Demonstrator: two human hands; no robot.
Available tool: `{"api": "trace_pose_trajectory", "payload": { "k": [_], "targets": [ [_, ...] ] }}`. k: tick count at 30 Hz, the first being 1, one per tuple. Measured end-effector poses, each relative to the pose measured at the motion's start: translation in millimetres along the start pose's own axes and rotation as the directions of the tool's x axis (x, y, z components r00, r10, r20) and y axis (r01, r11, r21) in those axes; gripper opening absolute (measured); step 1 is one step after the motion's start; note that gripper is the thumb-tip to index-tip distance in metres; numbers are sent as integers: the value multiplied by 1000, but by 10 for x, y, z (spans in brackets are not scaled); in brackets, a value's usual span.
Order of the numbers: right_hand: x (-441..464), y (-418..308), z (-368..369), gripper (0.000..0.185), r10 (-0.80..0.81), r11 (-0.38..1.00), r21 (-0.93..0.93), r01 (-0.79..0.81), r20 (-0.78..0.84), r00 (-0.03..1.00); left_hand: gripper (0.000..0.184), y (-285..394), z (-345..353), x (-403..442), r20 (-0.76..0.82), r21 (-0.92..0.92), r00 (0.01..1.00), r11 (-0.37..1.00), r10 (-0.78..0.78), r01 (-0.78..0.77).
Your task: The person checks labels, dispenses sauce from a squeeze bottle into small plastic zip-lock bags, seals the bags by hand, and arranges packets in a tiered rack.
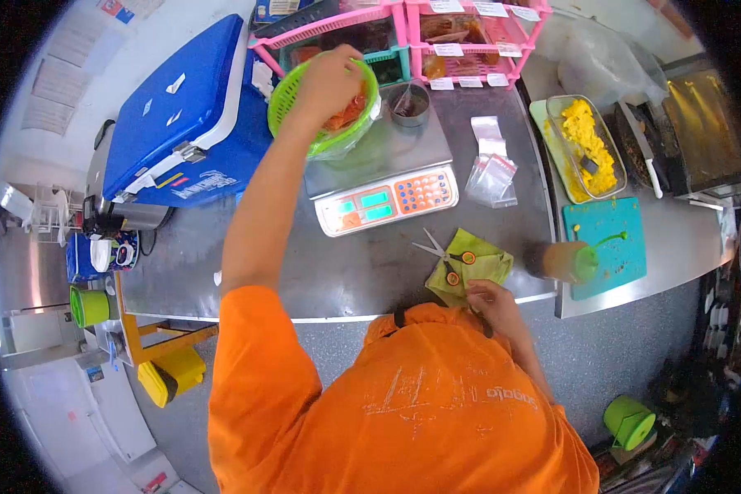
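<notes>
My left hand reaches over a green basket on the digital scale. Its fingers are bent above orange-red food; whether they hold any is hidden. Low at the counter's front edge, my right hand touches the edge of a folded green cloth, its fingers curled. Scissors with black and orange handles lie part-open on the cloth. A small grey bowl stands on the scale beside the basket. Small clear plastic bags lie right of the scale.
A blue cooler stands at the left. Pink racks with labelled bags are behind the scale. To the right are a glass tray of yellow food, a knife, a teal cutting board and a bottle.
</notes>
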State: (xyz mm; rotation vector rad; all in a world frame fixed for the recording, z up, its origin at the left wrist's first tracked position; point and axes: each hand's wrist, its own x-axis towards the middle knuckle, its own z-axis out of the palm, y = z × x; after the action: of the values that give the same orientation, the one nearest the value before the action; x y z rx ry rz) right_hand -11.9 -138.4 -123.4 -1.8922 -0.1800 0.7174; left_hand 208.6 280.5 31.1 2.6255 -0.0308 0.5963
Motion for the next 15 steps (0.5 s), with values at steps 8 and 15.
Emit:
{"api": "trace_pose_trajectory", "payload": {
  "k": [8,15],
  "targets": [
    [72,107,-168,31,41,994,100,-36,-46,998,44,159,1219,173,181,428,983,902,-28,-53],
    [211,176,-351,33,58,995,87,-52,-73,996,35,395,963,679,367,546,929,821,-52,-169]
  ]
}}
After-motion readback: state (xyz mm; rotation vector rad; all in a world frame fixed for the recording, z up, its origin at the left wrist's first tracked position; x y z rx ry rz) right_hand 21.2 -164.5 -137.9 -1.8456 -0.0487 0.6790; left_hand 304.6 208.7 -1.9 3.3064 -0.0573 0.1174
